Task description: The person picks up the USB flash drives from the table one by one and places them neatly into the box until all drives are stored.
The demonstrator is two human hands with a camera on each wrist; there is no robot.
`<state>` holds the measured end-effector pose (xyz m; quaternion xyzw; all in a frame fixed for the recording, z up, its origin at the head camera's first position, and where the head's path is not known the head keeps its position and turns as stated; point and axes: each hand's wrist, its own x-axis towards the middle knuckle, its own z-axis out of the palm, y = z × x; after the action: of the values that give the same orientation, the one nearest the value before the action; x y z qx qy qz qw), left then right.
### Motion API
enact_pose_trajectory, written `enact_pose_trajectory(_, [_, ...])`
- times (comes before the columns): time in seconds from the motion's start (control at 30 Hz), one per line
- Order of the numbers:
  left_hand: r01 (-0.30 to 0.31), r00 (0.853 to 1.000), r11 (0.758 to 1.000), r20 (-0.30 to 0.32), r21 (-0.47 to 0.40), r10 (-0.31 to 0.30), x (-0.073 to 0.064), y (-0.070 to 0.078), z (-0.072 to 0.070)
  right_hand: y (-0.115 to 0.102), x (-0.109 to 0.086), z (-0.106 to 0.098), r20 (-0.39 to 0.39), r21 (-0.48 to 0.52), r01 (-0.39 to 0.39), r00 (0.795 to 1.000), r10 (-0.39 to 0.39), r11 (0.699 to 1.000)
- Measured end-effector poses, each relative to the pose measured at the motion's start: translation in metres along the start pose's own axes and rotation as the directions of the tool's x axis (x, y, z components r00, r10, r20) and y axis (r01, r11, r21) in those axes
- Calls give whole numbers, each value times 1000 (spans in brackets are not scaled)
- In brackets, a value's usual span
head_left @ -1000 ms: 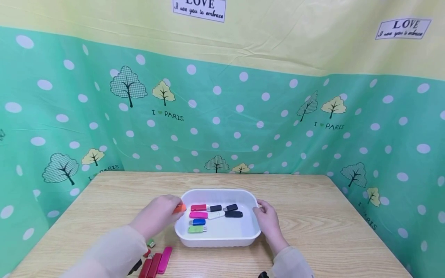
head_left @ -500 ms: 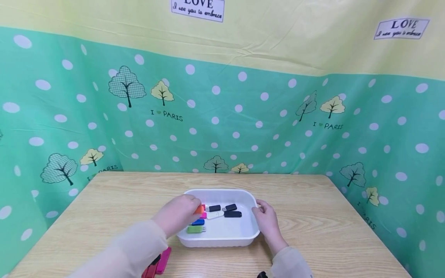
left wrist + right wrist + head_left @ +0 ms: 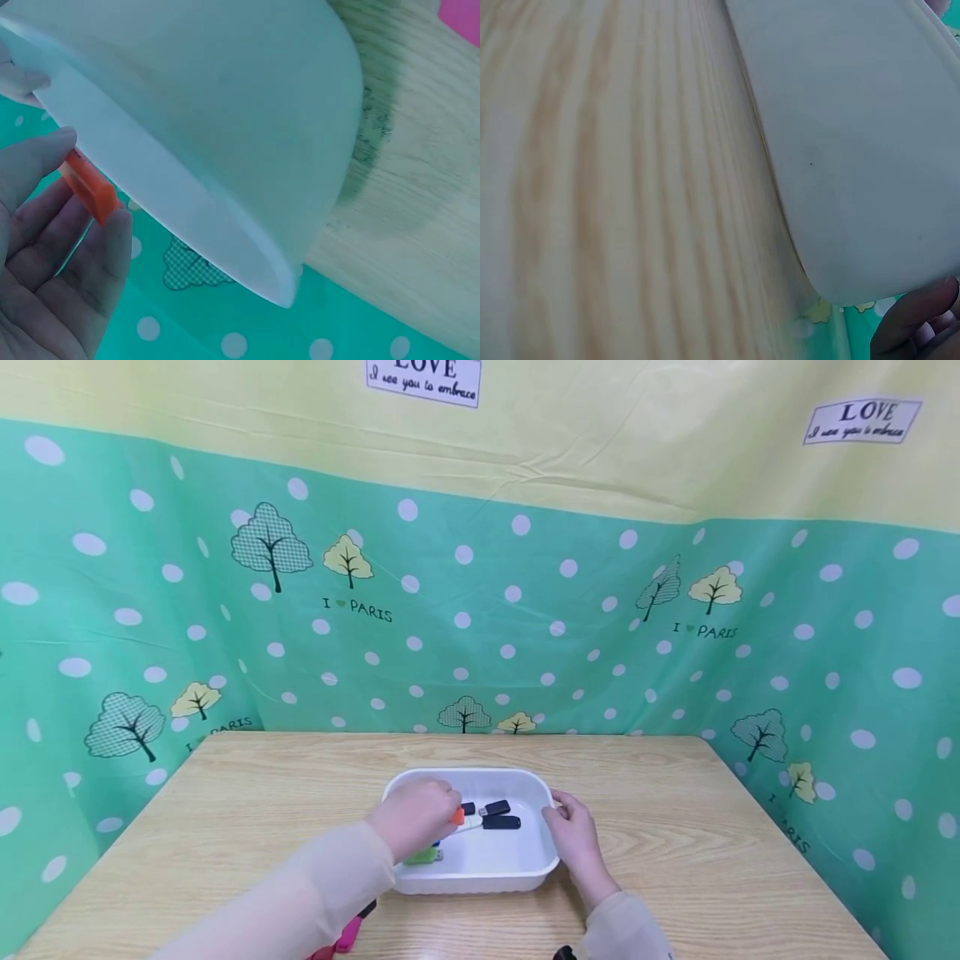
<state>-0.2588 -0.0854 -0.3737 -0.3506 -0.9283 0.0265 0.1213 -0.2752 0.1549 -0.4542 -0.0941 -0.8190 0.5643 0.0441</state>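
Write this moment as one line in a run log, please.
left grip: pinches orange stick over white tub | right grip: holds tub's right rim | inside tub: black sticks, white stick, green stick

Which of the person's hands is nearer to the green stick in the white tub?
The left hand: it pinches an orange stick over the tub, close to the green stick; the right hand holds the tub's right end.

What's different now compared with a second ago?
The left hand, its grip kept on the orange stick, has moved rightward from the left rim of the white tub to over its inside. Nothing was let go. The right hand stays at the tub's right side; the visible black sticks lie as before.
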Motion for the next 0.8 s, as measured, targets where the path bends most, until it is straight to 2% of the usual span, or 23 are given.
enact_pose_trajectory(0.17, [-8, 999, 1000, 36, -5, 8, 7, 4, 0, 0, 0, 0, 0, 0, 1, 1000, -1, 1000])
enact_pose_trajectory(0.4, [-8, 999, 1000, 42, -10, 8, 15, 4, 8, -1, 0, 0, 0, 1, 11, 1000, -11, 1000])
enact_pose_trajectory(0.8, [62, 992, 997, 109, -35, -58, 25, 9, 21, -1, -1, -1, 0, 0, 11, 1000, -11, 1000])
